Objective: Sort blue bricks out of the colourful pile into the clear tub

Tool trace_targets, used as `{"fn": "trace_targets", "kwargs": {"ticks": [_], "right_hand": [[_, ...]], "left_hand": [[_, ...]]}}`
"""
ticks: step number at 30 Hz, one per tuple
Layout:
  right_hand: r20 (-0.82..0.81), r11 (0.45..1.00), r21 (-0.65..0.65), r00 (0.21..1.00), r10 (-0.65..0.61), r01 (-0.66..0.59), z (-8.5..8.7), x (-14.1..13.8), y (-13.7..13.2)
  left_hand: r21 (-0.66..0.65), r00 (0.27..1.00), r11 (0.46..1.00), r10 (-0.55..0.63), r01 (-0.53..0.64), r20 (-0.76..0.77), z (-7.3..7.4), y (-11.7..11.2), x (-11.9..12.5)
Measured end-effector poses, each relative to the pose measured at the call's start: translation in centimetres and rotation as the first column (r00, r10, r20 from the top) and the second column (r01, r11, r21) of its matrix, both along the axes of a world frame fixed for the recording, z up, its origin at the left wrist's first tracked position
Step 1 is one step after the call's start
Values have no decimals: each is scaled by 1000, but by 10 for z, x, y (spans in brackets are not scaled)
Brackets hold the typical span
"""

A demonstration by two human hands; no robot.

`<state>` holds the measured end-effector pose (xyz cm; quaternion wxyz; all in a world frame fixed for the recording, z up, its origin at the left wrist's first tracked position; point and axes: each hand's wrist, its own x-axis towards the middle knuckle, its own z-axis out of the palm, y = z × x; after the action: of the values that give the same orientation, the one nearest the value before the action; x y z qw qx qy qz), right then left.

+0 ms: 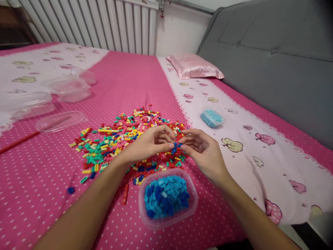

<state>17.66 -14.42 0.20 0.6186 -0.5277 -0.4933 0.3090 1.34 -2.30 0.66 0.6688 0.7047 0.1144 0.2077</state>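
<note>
My left hand [157,140] and my right hand [199,144] meet over the right side of a spread-out pile of small coloured building bricks [109,149]. Between my fingertips are a few dark blue bricks [175,148]; both hands are closed on them, thumbs toward me. Whether the blue bricks are joined I cannot tell. Just below my hands, nearer to me, stands an uncovered clear plastic container [194,203] filled with light and dark blue bricks [168,194]. Part of the pile is hidden behind my hands and left forearm.
A second clear box of light blue bricks [212,118] sits to the right. Several clear tubs [69,86] and a flat clear lid [61,122] lie at the left, by a red stick [19,142]. A pink pillow [195,66] rests by the grey headboard [270,59].
</note>
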Motion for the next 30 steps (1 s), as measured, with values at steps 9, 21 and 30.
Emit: {"fn": "trace_targets", "kwargs": {"ticks": [9,21,30], "right_hand": [[257,995,96,966,-40,16,-2,-1,-6],[463,991,127,881,-103,49,4,-6,-12],[463,989,125,877,-132,83,4,-10,-14]], "left_hand": [[-55,994,997,42,-47,-99,5,-2,0],[9,992,999,35,-34,-124,4,-3,-1],[-20,992,998,51,-54,-115,2,-5,1]]}}
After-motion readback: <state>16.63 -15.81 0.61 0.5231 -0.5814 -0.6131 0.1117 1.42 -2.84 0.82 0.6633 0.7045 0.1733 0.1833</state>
